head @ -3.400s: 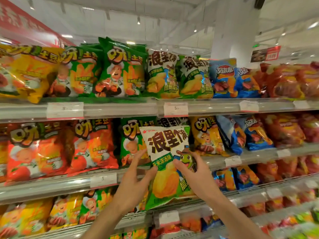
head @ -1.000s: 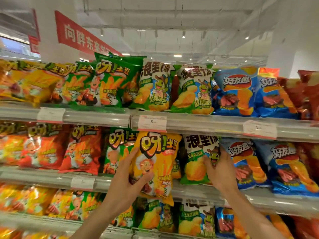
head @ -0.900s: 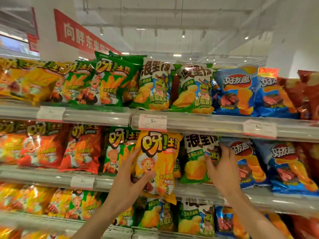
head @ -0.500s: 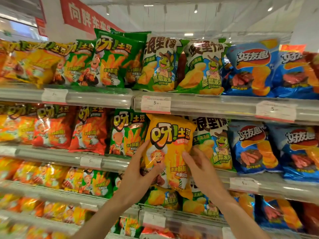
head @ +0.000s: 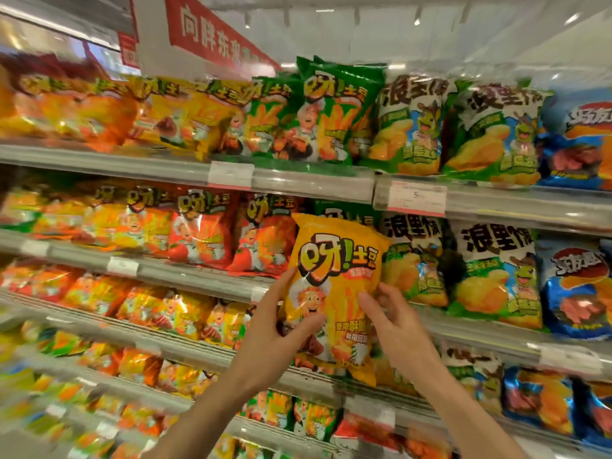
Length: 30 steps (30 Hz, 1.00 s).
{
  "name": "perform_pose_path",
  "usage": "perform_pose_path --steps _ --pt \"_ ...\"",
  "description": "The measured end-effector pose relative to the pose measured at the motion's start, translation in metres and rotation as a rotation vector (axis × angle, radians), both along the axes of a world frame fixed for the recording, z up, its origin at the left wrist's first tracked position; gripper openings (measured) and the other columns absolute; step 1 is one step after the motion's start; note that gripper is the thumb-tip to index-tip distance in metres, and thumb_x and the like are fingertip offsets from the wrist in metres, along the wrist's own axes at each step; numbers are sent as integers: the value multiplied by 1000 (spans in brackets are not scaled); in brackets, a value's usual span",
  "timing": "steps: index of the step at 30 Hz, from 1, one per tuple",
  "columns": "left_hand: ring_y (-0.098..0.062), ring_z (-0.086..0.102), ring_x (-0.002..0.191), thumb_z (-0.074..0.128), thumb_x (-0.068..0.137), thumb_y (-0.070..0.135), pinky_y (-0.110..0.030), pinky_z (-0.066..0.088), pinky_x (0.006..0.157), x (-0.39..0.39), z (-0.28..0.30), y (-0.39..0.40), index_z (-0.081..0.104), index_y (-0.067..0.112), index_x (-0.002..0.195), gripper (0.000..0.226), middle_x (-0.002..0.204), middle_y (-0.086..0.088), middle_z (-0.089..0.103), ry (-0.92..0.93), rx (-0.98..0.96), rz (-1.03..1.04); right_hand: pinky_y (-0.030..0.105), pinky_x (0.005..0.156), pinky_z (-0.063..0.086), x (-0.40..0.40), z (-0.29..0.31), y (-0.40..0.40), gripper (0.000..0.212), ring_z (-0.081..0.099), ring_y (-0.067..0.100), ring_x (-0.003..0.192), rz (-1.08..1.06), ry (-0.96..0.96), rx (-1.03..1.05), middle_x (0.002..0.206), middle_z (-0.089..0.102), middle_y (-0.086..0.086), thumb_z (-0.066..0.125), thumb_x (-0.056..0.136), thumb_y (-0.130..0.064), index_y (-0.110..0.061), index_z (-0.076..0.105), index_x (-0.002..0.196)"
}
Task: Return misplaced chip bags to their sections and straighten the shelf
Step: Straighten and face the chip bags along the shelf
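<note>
Yellow chip bag (head: 334, 279) between both hands

The yellow bag (head: 337, 293) hid most of a green bag (head: 344, 212) behind it, whose top alone showed; the left hand (head: 275, 339) covered the yellow bag's lower left corner; the bags at far left (head: 66, 104) were smeared by motion blur, their print unreadable; the blue bags (head: 583, 286) were cut by the right edge; the red banner (head: 212, 38) was cut by the top edge.
</note>
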State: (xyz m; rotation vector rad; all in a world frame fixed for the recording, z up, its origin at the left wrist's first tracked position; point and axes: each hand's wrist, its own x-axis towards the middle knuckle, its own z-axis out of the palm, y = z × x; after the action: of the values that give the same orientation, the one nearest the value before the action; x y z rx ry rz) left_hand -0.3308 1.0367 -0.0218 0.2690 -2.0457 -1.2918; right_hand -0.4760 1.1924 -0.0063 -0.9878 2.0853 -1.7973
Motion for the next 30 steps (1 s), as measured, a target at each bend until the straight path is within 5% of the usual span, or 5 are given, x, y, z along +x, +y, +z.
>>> perform_pose_path --steps 5,15,20,26,30 --pt "-12 68 111 74 82 55 -38 57 93 88 9 -89 27 59 145 80 151 26 37 37 40 54 9 71 50 78 14 -103 29 62 -14 94 113 -27 -10 114 58 -22 58 89 -49 -43 46 115" --pt "3 39 137 70 72 71 -39 44 109 246 1 -260 30 61 143 83 148 37 35 44 39 337 35 106 44 209 12 -307 73 54 11 123 317 -11 79 138 50 -8 58 77 -75 -36 43 137" --pt "15 33 136 71 71 71 -33 36 113 292 -9 -332 30 58 145 85 144 44 34 77 73 416 15 83 42 247 13 -397 32 54 3 107 418 4 116 124 47 -8 56 89 -56 -46 42 116" --pt "-34 57 127 77 75 63 -52 51 100 328 -25 -446 32 63 141 81 146 32 42 58 147 452 28 91 53 276 -2 -528 46 64 5 106 485 29 128 122 60 -8 57 70 -80 -52 47 105" --pt "-27 65 117 77 74 64 -50 54 97 347 -15 -539 32 63 141 80 144 16 51 20 143 512 23 83 52 290 -4 -631 34 65 -9 85 486 31 131 101 64 -18 54 86 -64 -47 43 113"
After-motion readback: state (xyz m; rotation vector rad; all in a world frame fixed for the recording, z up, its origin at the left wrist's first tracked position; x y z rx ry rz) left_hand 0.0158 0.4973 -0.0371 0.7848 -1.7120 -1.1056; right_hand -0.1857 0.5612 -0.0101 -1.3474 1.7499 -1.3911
